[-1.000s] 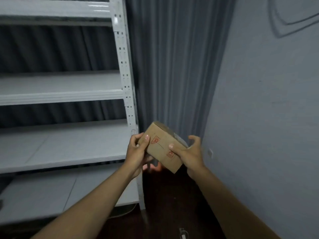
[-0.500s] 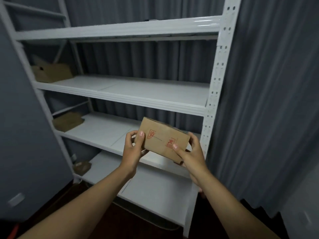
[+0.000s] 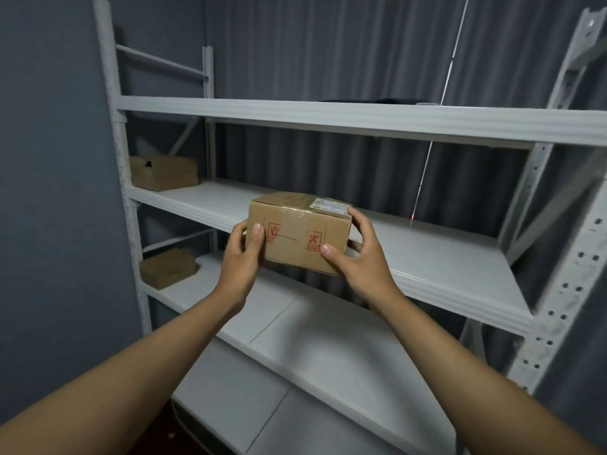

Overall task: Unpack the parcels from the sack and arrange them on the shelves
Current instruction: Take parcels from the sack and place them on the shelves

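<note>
So both hands, left hand (image 3: pixel 244 254) and right hand (image 3: pixel 356 257), clamp the taped cardboard parcel (image 3: pixel 299 236) by its ends, just off the middle shelf (image 3: pixel 460 290) front edge. Looks stiff and light; the red handling marks suggest it's fragile, so end grips seem right.

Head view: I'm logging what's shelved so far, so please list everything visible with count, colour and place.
Held parcel: 1, brown cardboard, taped, white label on top, red marks on the front; in front of the middle shelf, in both hands.
Open box: 1, brown, left end of the middle shelf.
Flat box: 1, brown, left end of the shelf below.
Shelving unit: 1, white metal, several tiers.
Dark item: 1, on the top shelf, too hidden to identify.
Curtain: grey, behind the shelves.
Wall: grey-blue, left.
Left hand: 1, gripping the parcel's left end.
Right hand: 1, gripping its right end.
</note>
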